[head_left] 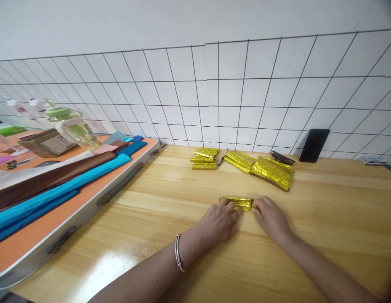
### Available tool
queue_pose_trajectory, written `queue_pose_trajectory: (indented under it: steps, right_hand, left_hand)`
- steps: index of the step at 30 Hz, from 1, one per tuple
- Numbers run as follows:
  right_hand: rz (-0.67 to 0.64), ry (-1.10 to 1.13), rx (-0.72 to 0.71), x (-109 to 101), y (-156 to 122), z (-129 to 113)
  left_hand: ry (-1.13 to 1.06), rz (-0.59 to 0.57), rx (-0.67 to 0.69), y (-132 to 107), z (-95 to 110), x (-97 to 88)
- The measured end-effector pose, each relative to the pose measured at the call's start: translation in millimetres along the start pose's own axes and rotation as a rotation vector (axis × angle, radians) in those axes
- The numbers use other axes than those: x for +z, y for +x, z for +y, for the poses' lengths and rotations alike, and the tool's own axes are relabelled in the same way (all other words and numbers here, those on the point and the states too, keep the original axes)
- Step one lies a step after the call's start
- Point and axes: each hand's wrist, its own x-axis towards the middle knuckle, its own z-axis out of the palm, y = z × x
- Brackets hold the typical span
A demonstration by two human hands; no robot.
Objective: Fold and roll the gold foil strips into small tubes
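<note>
A folded strip of shiny gold foil paper lies on the wooden table in front of me. My left hand, a silver bangle at its wrist, has its fingers bent over the strip's left part and presses it against the table. At the right end, my right hand pinches the strip between thumb and fingers. Behind the strip lie a stack of narrow folded gold foil pieces and flat gold foil sheets. The fingers partly hide the strip's front edge.
Beyond the strip are a pen, a black stapler-like object and a dark phone leaning on the tiled wall. To the left, an orange-topped table bears coloured paper rolls, a cardboard box and a green-lidded bottle.
</note>
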Motion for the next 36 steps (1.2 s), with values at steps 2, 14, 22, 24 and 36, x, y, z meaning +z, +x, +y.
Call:
queue_pose_trajectory:
  steps: [2,14,22,24,36]
  right_hand:
    - [0.010,-0.092,-0.094,1.2,-2.2,-3.0]
    - [-0.069,-0.339,-0.322,10.7,-17.2,-20.0]
    - [-0.153,-0.400,-0.325,4.5,-12.4,-27.2]
    - [-0.162,-0.419,-0.326,4.2,-10.5,-30.1]
    - [-0.126,-0.406,-0.373,0.2,-10.0,-23.8]
  left_hand:
    - [0.017,0.011,-0.002,-0.4,2.0,0.8]
    - [0.008,0.021,-0.004,-4.4,4.0,7.2]
    - [-0.048,0.001,0.029,-15.1,-4.6,9.4]
    - [-0.073,0.016,0.035,-16.7,-5.7,11.6]
    - [-0.199,0.060,0.118,-33.2,-33.4,25.3]
